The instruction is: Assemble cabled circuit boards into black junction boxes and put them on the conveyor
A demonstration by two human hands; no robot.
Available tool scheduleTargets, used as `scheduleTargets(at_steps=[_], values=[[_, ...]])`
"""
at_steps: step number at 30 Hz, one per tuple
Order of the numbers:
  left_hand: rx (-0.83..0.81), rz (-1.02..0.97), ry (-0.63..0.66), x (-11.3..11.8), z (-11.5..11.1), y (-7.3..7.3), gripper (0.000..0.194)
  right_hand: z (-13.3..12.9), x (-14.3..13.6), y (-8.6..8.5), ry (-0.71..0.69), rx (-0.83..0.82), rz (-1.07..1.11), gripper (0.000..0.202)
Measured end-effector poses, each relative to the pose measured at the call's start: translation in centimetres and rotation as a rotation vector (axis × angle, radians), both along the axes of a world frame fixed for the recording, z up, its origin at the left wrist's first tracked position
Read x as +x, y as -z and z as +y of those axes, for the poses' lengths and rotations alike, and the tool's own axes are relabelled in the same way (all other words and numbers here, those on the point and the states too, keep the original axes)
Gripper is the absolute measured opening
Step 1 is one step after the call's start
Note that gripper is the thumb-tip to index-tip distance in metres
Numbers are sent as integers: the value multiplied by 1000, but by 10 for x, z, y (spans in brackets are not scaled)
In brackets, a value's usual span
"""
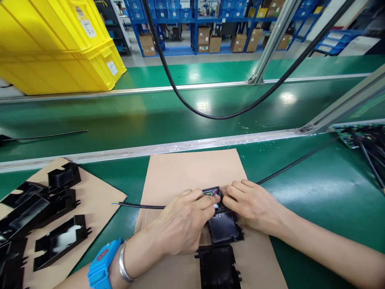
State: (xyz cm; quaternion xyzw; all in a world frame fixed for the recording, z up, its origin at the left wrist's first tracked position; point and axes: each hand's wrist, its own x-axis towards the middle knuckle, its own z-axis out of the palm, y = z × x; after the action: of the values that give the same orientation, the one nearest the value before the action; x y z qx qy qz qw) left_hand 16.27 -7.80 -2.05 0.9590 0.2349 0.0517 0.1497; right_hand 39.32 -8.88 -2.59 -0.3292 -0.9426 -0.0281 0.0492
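Observation:
A small circuit board (212, 193) sits inside a black plastic housing (221, 205) on a sheet of cardboard (192, 168). My left hand (183, 220) is closed around the housing's left side, a fingertip pressing at the board. At the right end, my right hand (255, 204) has its fingers pinched together where a black cable (285, 167) reaches the housing; the exact grip is hidden. Another black cable (141, 206), with bare coloured wire ends, comes out left of my left hand. Just below the housing lie a black plastic piece (225, 228) and a second one (218, 265).
Several black plastic housings (60, 241) lie on another cardboard sheet (99, 192) at left. Circuit boards with cables (363, 136) sit at far right. A thick black cable (210, 117) hangs in front. Yellow bins (60, 68) stand at upper left, beyond a metal rail (135, 151).

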Motion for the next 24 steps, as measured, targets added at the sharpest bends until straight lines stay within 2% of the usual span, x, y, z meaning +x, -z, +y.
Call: scheduleTargets(at_steps=[5, 11, 16, 24], values=[[38, -101, 4, -9, -1, 9, 31, -1, 3, 11, 135, -106, 266, 23], [77, -113, 2, -11, -2, 11, 46, 0, 7, 16, 142, -211, 455, 23], [184, -101, -28, -10, -10, 12, 58, 4, 10, 17, 123, -267, 530, 20], [169, -39, -66, 3, -16, 6, 59, 8, 8, 13, 98, -279, 468, 20]])
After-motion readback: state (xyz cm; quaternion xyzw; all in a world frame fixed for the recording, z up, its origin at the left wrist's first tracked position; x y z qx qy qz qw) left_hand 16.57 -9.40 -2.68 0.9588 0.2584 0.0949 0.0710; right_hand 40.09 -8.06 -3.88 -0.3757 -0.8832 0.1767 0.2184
